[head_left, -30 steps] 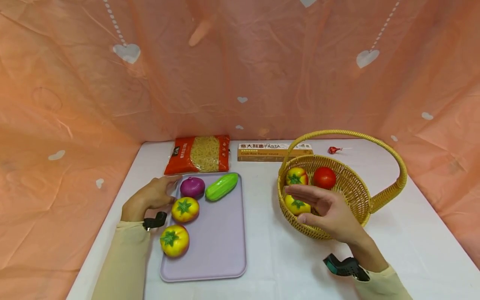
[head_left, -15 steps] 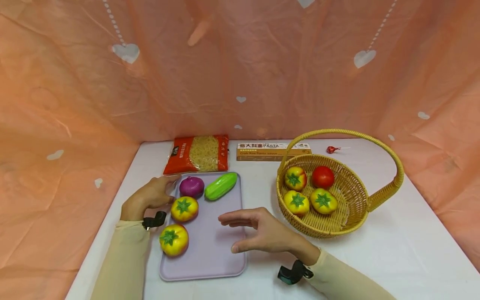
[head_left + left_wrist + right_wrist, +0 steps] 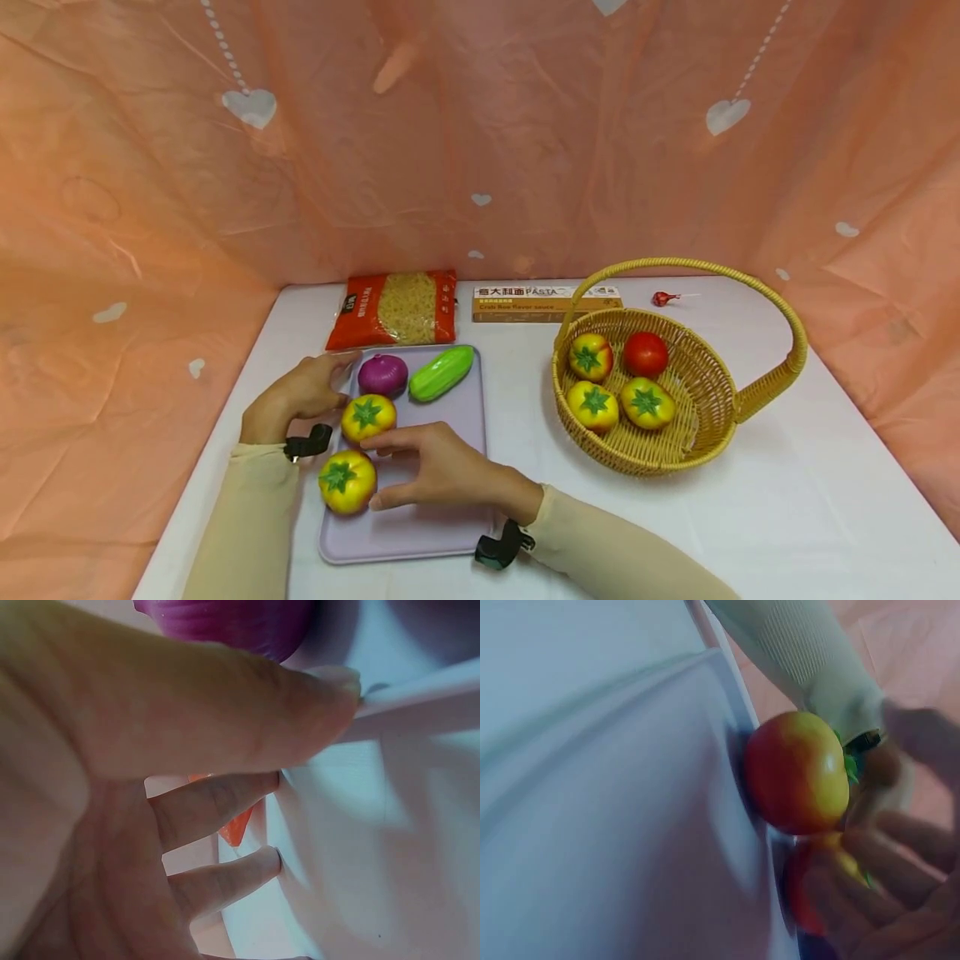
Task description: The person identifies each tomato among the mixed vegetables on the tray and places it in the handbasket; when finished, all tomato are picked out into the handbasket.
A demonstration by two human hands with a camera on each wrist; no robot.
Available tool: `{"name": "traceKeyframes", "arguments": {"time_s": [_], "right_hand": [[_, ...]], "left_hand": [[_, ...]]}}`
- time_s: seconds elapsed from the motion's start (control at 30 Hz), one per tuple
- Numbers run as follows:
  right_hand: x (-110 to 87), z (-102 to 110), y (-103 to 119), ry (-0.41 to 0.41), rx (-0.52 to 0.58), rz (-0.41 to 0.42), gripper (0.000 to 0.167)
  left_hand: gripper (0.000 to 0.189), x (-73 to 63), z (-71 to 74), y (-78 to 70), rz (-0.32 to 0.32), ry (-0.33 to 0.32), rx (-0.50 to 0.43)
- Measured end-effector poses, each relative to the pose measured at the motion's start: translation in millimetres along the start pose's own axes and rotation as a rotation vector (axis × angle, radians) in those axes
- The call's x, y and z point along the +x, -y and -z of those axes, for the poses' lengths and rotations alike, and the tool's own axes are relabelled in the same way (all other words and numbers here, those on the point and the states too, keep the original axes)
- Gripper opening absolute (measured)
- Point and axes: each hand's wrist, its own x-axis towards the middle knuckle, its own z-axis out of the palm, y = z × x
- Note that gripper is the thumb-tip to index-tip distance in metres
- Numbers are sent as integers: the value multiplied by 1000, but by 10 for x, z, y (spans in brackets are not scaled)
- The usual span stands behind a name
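Observation:
A lilac tray [image 3: 427,537] carries a purple onion [image 3: 382,376], a green cucumber [image 3: 441,374] and two yellow-and-red fruits with green leafy tops. My left hand [image 3: 300,392] rests at the tray's left edge; in the left wrist view its thumb [image 3: 300,712] meets the rim while the fingers touch the white surface outside. Over the tray, my right hand [image 3: 450,471] is spread, thumb and fingertips beside the nearer fruit [image 3: 348,482], holding nothing. The farther fruit [image 3: 368,418] lies just beyond those fingertips. In the right wrist view the nearer fruit [image 3: 795,772] shows fully.
Right of the tray stands a wicker basket [image 3: 712,446] with a tall handle, holding a red tomato [image 3: 646,355] and several yellow fruits [image 3: 647,403]. Along the back lie a red pasta bag [image 3: 405,308], a pasta box [image 3: 525,306] and a red lollipop [image 3: 663,298].
My right hand has moved left from above the basket to the nearer fruit on the tray, uncovering the fruits in the basket. My left hand has stayed at the tray's edge.

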Motion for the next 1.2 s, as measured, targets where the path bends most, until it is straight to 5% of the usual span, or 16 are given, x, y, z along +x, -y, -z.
{"name": "traceKeyframes", "arguments": {"time_s": [0.1,0.37,0.67,0.93,1.2], "right_hand": [[85,-76,5,7,-149,13,63],[207,-208,53,20,-259,9,55],[216,-230,59,19,-263,14,54],[221,-274,57,98,-293,22,67],[117,-220,41,35,-218,21,57]], "left_hand": [[81,-5,1,4,8,5,-11],[83,-35,-10,-1,8,13,-24],[83,-37,-14,12,-13,-9,-19],[85,-55,4,-11,-4,-7,-29],[84,-24,-3,-17,-10,-9,-24]]}}
